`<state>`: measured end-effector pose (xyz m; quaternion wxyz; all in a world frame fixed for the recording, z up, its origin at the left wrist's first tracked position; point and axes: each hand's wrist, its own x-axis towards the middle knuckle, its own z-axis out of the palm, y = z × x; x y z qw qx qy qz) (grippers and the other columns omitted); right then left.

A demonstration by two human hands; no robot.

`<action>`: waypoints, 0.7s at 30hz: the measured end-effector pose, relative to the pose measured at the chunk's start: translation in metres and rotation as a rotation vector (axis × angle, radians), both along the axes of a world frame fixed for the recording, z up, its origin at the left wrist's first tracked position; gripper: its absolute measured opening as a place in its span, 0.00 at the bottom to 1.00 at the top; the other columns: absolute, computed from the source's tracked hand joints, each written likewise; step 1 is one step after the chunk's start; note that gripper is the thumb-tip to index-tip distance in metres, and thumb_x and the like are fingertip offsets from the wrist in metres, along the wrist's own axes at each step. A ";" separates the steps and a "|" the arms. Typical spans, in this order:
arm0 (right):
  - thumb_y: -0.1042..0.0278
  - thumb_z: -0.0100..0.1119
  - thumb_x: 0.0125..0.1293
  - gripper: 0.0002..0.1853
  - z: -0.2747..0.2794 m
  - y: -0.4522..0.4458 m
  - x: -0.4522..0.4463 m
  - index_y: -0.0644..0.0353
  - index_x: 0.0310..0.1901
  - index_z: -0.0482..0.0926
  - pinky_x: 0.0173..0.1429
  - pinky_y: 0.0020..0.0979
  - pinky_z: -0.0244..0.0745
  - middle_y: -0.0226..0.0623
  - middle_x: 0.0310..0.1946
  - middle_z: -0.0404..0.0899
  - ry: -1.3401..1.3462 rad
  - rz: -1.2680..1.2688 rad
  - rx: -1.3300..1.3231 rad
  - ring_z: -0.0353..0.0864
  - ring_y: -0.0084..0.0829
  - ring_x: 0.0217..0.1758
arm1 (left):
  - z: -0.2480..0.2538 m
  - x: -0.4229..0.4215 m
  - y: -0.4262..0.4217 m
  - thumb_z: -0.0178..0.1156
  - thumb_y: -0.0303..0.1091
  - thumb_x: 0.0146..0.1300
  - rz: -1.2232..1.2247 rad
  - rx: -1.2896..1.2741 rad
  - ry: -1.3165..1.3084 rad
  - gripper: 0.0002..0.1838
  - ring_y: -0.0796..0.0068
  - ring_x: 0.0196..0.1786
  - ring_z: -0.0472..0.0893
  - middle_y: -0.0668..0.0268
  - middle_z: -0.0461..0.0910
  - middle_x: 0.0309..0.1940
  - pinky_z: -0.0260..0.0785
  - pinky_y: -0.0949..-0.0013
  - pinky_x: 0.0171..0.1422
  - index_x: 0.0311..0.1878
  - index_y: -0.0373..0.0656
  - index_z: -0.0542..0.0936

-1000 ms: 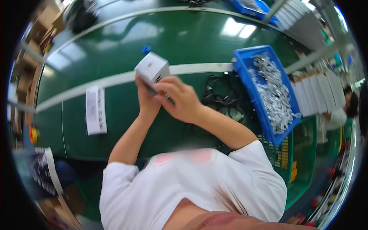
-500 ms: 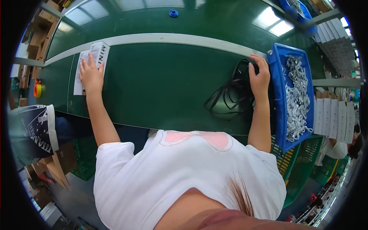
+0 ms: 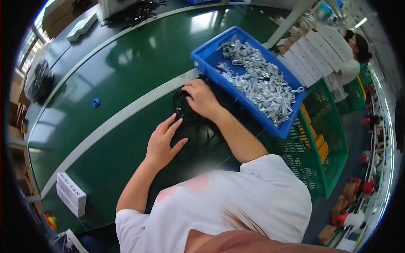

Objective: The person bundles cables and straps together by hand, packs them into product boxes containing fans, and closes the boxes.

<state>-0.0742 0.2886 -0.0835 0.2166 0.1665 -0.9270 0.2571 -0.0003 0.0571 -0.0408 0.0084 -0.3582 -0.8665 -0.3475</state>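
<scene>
Gripping black cords (image 3: 181, 104) with the right hand (image 3: 201, 98) left of the blue bin (image 3: 236, 97), holding the left hand (image 3: 161, 144) open nearby.

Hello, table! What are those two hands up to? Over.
Left hand open, fingertips at black cords. Right hand on them, fingers curled, grip unclear. Blue bin close beyond right hand.

**Both hands out in front, close together**

The left hand (image 3: 162, 143) is open, fingers pointing forward and thumb spread to the right. The right hand (image 3: 201, 98), farther forward, has curled fingers. Its forearm (image 3: 239, 135) slants inward; the left forearm (image 3: 136, 186) angles forward.
</scene>
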 end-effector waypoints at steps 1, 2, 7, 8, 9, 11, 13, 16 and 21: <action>0.76 0.62 0.55 0.14 0.001 -0.001 0.001 0.61 0.46 0.81 0.63 0.37 0.71 0.40 0.50 0.78 0.009 -0.002 -0.004 0.74 0.43 0.57 | -0.006 0.001 0.008 0.67 0.37 0.61 -0.051 -0.031 0.022 0.30 0.56 0.65 0.73 0.58 0.68 0.71 0.66 0.60 0.69 0.67 0.44 0.74; 0.76 0.62 0.55 0.14 0.001 -0.003 0.003 0.61 0.46 0.81 0.63 0.37 0.71 0.39 0.51 0.78 0.013 0.012 -0.010 0.74 0.43 0.57 | -0.009 0.003 0.010 0.67 0.36 0.61 -0.075 -0.104 0.109 0.28 0.56 0.65 0.73 0.58 0.68 0.70 0.65 0.60 0.70 0.65 0.44 0.74; 0.77 0.62 0.56 0.14 0.009 -0.009 0.004 0.61 0.45 0.81 0.62 0.37 0.72 0.38 0.52 0.77 0.041 0.026 -0.084 0.74 0.41 0.56 | -0.018 0.000 0.005 0.66 0.32 0.61 -0.039 -0.180 0.202 0.25 0.56 0.66 0.72 0.59 0.69 0.70 0.63 0.58 0.72 0.62 0.43 0.77; 0.78 0.62 0.55 0.14 0.010 -0.010 0.005 0.61 0.45 0.81 0.61 0.37 0.72 0.38 0.52 0.78 0.050 0.055 -0.129 0.75 0.40 0.55 | -0.020 -0.001 0.003 0.65 0.31 0.61 -0.014 -0.181 0.193 0.24 0.56 0.66 0.72 0.59 0.69 0.70 0.63 0.58 0.73 0.62 0.42 0.77; 0.78 0.62 0.55 0.14 0.013 -0.011 0.007 0.61 0.45 0.81 0.61 0.37 0.72 0.38 0.52 0.78 0.059 0.048 -0.129 0.75 0.40 0.55 | -0.021 -0.001 0.002 0.65 0.31 0.61 -0.022 -0.180 0.202 0.24 0.56 0.66 0.72 0.59 0.69 0.70 0.63 0.58 0.73 0.62 0.42 0.77; 0.75 0.61 0.59 0.15 0.023 -0.013 0.013 0.61 0.49 0.80 0.65 0.38 0.69 0.39 0.57 0.76 0.007 0.124 -0.188 0.73 0.40 0.60 | -0.021 0.000 0.000 0.65 0.29 0.60 0.001 -0.166 0.187 0.23 0.57 0.65 0.73 0.60 0.70 0.69 0.63 0.59 0.72 0.60 0.42 0.78; 0.71 0.61 0.62 0.16 0.028 -0.015 0.017 0.61 0.52 0.80 0.69 0.40 0.66 0.40 0.61 0.75 -0.044 0.203 -0.242 0.72 0.41 0.65 | -0.020 -0.002 0.002 0.65 0.27 0.59 0.024 -0.149 0.174 0.22 0.58 0.64 0.73 0.62 0.71 0.68 0.64 0.59 0.71 0.58 0.43 0.79; 0.66 0.58 0.66 0.19 0.010 -0.022 0.022 0.61 0.57 0.77 0.74 0.41 0.60 0.41 0.66 0.71 -0.036 0.247 -0.048 0.66 0.40 0.71 | -0.015 -0.003 0.003 0.65 0.26 0.58 0.040 -0.074 0.158 0.19 0.59 0.60 0.75 0.63 0.74 0.63 0.67 0.60 0.67 0.55 0.42 0.81; 0.56 0.54 0.71 0.25 -0.006 -0.022 0.018 0.62 0.64 0.73 0.80 0.44 0.48 0.42 0.72 0.66 -0.095 0.305 0.162 0.57 0.39 0.79 | -0.008 -0.003 -0.002 0.65 0.23 0.58 0.071 0.060 0.113 0.13 0.61 0.52 0.78 0.64 0.79 0.52 0.71 0.63 0.59 0.47 0.41 0.83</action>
